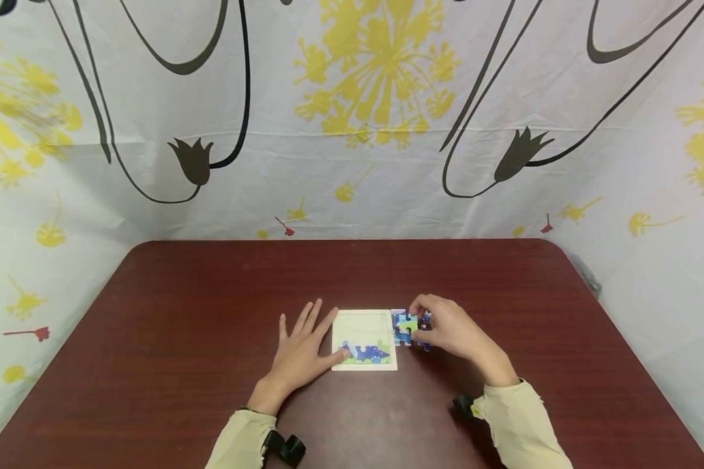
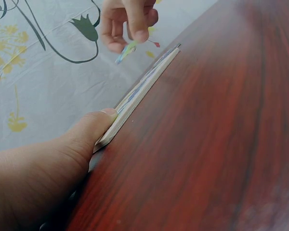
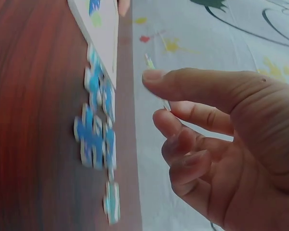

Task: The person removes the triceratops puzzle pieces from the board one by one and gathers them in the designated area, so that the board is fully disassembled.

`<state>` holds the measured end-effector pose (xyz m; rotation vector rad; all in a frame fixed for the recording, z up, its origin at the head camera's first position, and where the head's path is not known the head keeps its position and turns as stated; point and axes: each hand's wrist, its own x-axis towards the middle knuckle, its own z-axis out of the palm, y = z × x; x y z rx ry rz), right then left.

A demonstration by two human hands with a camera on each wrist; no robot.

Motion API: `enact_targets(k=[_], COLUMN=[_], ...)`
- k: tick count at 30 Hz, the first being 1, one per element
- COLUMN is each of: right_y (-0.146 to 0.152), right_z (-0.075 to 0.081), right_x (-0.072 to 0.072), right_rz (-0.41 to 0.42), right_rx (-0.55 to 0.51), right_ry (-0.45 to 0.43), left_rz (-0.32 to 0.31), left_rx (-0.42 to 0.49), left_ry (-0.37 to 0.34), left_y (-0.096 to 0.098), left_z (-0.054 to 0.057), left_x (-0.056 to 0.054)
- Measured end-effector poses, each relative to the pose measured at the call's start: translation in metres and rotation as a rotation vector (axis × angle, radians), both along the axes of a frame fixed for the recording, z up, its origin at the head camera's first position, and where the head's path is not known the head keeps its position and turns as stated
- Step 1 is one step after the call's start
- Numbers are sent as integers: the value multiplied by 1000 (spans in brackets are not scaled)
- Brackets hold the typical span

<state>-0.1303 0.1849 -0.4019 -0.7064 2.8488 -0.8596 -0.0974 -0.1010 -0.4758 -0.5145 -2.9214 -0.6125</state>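
A square puzzle tray [image 1: 364, 326] with a pale rim lies on the table, its lower part filled with blue and green pieces. My left hand [image 1: 301, 357] is spread flat at the tray's left side, and its thumb [image 2: 94, 127] presses on the near left corner. Over the right side of the tray, my right hand [image 1: 454, 329] pinches a thin puzzle piece [image 2: 125, 53] between thumb and fingers, raised above the table. That piece [image 3: 149, 61] shows nearly edge-on in the right wrist view. Blue loose puzzle pieces [image 3: 92, 139] lie below this hand, beside the tray.
The dark red-brown table [image 1: 211, 293] has rounded far corners. Behind it hangs a white cloth [image 1: 258, 182] with yellow flowers and dark stems. A black wrist strap device [image 1: 284, 448] sits at the left sleeve.
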Motion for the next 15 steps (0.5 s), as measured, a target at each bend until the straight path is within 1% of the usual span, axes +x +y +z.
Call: enact_targets(k=[5,9,15], right_y=[27,46,60], right_z=[-3,-3,0], right_x=[2,2,-2], right_rz=[-26,-67,-97], right_rx=[-5,3,39], right_ry=[-26,-45,-31], left_rz=[1,-3,4], left_rx=[-9,-11,-5], left_ry=[-10,-11,-13], left_y=[0,1,1], left_z=[0,0,-1], left_x=[0,-1,-1])
